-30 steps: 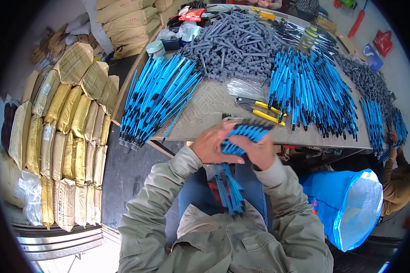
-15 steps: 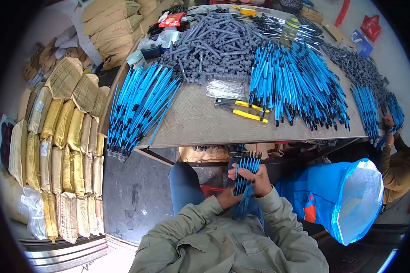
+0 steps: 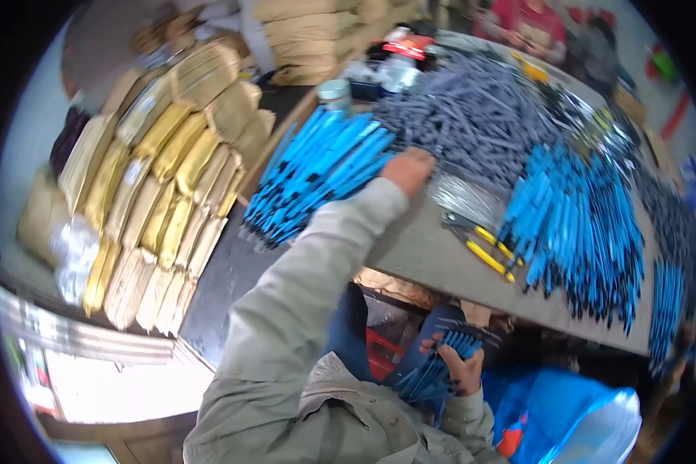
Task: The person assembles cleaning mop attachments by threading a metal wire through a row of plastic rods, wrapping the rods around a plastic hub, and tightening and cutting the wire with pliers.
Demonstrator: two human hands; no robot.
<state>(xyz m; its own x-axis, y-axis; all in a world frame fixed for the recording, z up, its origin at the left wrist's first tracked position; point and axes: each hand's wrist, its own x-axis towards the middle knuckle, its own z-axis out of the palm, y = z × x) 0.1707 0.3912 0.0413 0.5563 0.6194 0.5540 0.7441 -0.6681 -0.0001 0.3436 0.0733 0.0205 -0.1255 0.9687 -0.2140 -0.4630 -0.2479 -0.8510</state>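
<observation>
Tan, yellow paper-wrapped packages (image 3: 151,185) stacked left of table; more tan parcels (image 3: 309,31) behind.

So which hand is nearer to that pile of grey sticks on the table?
Left. The left hand rests at the edge of the grey stick pile; the right hand is below the table, holding a blue bundle.

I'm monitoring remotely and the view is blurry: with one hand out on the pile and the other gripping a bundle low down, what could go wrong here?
1. The left hand reaches the blue sticks piled at the table edge; a nudge could push some off.
2. The right hand holds a fanned blue bundle below the table; loose ones may slip out.
3. The sleeve crosses the pile and could drag sticks along.
</observation>
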